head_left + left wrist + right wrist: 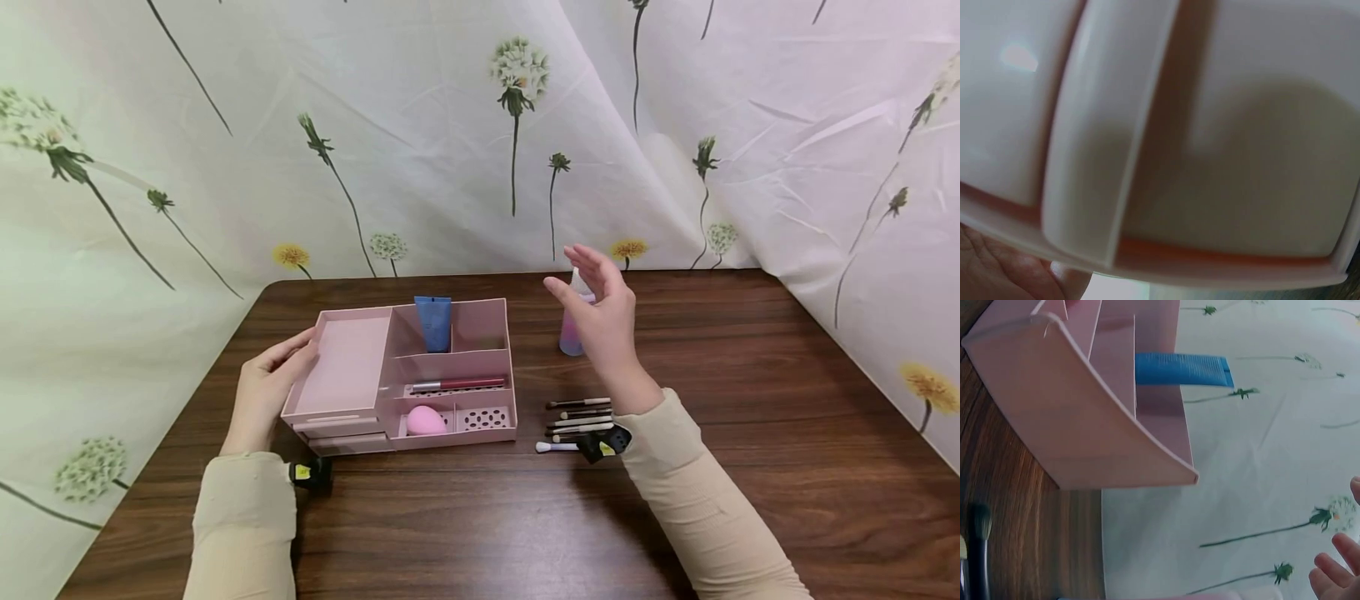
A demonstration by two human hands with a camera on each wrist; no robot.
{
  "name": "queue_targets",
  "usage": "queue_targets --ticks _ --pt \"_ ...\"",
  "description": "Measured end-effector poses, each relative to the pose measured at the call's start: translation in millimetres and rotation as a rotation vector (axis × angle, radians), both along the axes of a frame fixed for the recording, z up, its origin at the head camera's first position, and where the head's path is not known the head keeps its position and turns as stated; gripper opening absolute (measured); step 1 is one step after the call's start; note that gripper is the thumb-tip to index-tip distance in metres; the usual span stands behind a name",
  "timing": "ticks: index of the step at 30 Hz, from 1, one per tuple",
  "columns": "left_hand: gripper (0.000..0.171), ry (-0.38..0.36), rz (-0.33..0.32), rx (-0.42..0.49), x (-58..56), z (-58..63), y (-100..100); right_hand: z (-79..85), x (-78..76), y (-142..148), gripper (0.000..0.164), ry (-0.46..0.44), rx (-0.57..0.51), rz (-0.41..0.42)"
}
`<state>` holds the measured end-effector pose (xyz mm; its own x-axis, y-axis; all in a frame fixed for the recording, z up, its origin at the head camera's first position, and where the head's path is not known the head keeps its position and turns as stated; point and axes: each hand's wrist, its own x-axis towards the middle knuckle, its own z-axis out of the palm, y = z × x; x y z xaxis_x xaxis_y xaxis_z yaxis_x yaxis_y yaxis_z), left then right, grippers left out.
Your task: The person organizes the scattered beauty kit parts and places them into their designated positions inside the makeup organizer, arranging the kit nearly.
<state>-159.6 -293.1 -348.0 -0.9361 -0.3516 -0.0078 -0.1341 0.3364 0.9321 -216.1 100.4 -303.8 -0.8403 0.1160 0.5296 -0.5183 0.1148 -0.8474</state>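
- One left hand (266, 383), cuffed in a beige sleeve (243, 517), touches the outer left wall of a pink organizer (1079, 419); its fingers lie fairly straight along that side, relaxed rather than clenched.
- Two stacked drawers (348, 444) show at the organizer's left front, beneath a shallow top tray (348, 367); the organizer rests on a dark wooden table (450, 525), left of the table's middle.
- Right of the tray, a pink egg-shaped sponge (426, 421) sits in the front-left compartment.
- Behind it, a blue tube (433, 323) stands in the rear compartment, just left of a divider, its flat end above the rim.
- Between these rows, a dark red stick with a silver end (459, 384) lies crosswise in the middle compartment.
- Farther right, a translucent pinkish bottle (570, 337) stands on the table, partly covered by the right hand (606, 321), whose fingers are released, the thumb spread apart; whether they touch the bottle I cannot tell.
- Nearer the front, several makeup brushes (581, 429) lie side by side, partly beneath the right wrist's black camera (603, 446).
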Motion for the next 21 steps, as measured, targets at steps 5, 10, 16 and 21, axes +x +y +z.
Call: queue_targets --ticks 5,10,16,21 --pt "0.055 -0.014 0.002 0.0 -1.5 -0.3 -1.4 -4.6 -6.1 8.0 0.057 -0.046 -0.036 -0.032" --pt "0.055 -0.022 0.004 -0.002 -3.2 0.0 -2.5 -11.0 -12.3 14.8 0.061 -0.075 -0.028 -0.084" --pt "0.054 -0.018 0.003 0.013 -3.4 1.6 -1.5 -20.4 -18.8 23.5 0.065 -0.115 -0.016 -0.118" --pt "0.055 -0.028 0.002 0.003 -4.7 1.5 -1.7 -27.0 -24.1 28.8 0.068 -0.163 -0.005 -0.121"
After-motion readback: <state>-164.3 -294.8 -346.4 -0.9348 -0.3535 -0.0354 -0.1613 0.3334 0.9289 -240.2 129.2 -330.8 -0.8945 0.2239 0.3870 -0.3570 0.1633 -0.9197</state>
